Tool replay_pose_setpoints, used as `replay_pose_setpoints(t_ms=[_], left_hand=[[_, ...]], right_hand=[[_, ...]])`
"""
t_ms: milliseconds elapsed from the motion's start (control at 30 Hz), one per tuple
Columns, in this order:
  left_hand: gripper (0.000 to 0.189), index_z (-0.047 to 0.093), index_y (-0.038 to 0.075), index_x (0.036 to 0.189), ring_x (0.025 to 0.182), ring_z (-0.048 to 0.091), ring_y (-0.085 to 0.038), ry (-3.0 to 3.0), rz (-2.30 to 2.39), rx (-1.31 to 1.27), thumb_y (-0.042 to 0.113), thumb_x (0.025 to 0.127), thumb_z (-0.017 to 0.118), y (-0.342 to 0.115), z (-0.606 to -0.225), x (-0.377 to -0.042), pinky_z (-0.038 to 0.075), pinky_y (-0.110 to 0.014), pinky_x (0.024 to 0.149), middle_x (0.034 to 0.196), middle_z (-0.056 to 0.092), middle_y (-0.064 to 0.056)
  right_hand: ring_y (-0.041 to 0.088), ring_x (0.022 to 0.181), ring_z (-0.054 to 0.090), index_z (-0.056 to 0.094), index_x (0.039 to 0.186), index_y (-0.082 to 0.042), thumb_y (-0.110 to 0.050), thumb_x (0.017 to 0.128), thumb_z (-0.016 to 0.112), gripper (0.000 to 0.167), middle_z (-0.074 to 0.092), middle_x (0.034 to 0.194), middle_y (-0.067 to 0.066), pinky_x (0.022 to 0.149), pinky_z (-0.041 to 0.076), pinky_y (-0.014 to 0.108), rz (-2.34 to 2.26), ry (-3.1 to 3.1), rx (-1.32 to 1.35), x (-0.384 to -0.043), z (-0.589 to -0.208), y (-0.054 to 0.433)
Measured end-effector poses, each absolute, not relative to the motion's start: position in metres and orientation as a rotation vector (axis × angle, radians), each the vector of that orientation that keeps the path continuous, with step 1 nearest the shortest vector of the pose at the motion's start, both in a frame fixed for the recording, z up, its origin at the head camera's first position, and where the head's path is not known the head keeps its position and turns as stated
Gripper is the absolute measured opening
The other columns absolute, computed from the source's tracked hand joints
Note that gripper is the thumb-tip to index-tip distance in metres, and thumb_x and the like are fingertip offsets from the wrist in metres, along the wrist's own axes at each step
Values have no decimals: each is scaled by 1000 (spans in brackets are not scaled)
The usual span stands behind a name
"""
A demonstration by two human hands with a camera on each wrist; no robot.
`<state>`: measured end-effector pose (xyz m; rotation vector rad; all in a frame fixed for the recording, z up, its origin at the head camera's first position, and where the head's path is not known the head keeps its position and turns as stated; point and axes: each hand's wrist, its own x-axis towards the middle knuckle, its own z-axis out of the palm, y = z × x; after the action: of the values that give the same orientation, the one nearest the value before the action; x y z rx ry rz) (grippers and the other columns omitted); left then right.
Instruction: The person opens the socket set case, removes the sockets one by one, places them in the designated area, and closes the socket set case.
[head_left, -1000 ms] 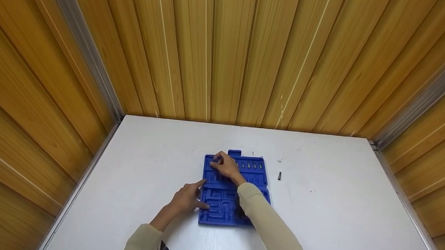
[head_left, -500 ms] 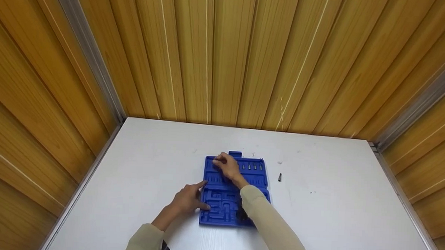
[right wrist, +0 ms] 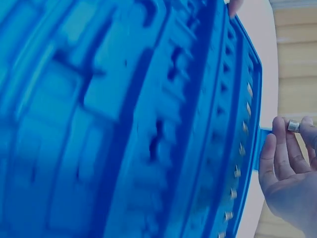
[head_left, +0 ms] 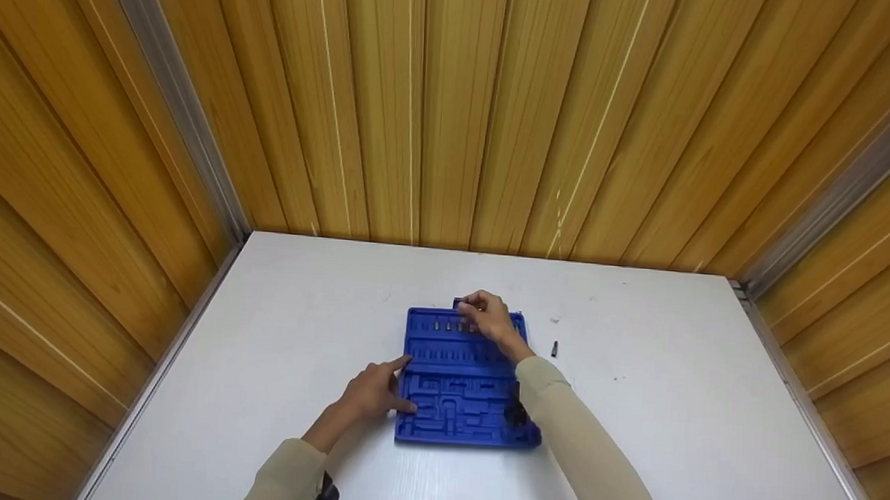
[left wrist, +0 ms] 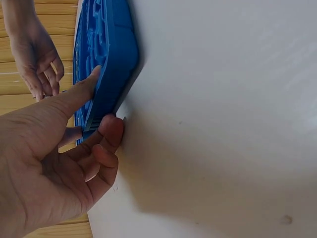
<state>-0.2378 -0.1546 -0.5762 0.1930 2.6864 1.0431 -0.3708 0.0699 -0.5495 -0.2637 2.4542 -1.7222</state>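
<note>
An open blue plastic tool case (head_left: 451,370) lies on the white table, its moulded recesses facing up. At its left side my left hand (head_left: 370,393) grips the edge, the thumb (left wrist: 81,91) over the rim and curled fingers against the outer wall. My right hand (head_left: 490,317) is above the far edge, overlapping the latch tab. Between thumb and fingertip it pinches a small silver metal cylinder (right wrist: 293,126), seen best in the right wrist view. Several similar small metal pieces (right wrist: 237,171) stand in the case's far row, partly hidden by the right hand in the head view.
A small dark bit-like piece (head_left: 555,349) lies on the table (head_left: 671,410) right of the case. A dark object (head_left: 515,411) shows in the near right part of the case, partly behind the right sleeve. Wood-patterned panels (head_left: 451,115) stand behind the table.
My right hand has moved right from the case's far left corner to over the latch tab, uncovering pieces in the far row. The left hand keeps its place on the edge.
</note>
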Motion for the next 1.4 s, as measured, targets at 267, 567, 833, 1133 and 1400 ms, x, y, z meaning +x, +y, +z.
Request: replay_pose_setpoints(t_ms=[267, 567, 833, 1133, 1400], left_hand=[[92, 44, 4, 154, 66, 56, -13, 2684, 1090, 192, 25, 78, 90, -155, -578, -236, 42, -29, 60, 86, 64, -3], [92, 45, 4, 153, 65, 53, -12, 2689, 1119, 203, 26, 76, 91, -157, -581, -235, 40, -27, 57, 81, 61, -1], [93, 44, 3, 153, 64, 52, -12, 2691, 1139, 209, 25, 77, 91, -167, -583, -231, 41, -27, 55, 79, 61, 0], [92, 45, 4, 153, 65, 55, -13, 2688, 1117, 185, 25, 77, 91, -165, -582, -230, 42, -28, 58, 81, 63, 0], [91, 45, 5, 153, 67, 54, -13, 2687, 1114, 215, 25, 77, 91, -156, -581, -236, 42, -28, 59, 83, 62, -1]], right_hand=[[13, 65, 65, 61, 129, 7, -9, 102, 60, 31, 74, 99, 29, 52, 44, 18, -1624, 2498, -236, -381, -540, 113], [11, 67, 61, 57, 135, 9, -11, 105, 55, 36, 73, 97, 26, 56, 42, 18, -1506, 2543, -203, -381, -541, 158], [10, 74, 59, 51, 141, 6, -14, 106, 53, 41, 69, 108, 25, 63, 46, 23, -1443, 2516, -122, -379, -543, 180], [11, 78, 65, 38, 149, 11, -10, 101, 61, 57, 66, 105, 18, 70, 51, 29, -1464, 2403, -185, -372, -551, 213], [14, 80, 66, 43, 145, 14, -3, 99, 61, 52, 67, 110, 30, 67, 50, 27, -1396, 2481, -207, -366, -557, 245]])
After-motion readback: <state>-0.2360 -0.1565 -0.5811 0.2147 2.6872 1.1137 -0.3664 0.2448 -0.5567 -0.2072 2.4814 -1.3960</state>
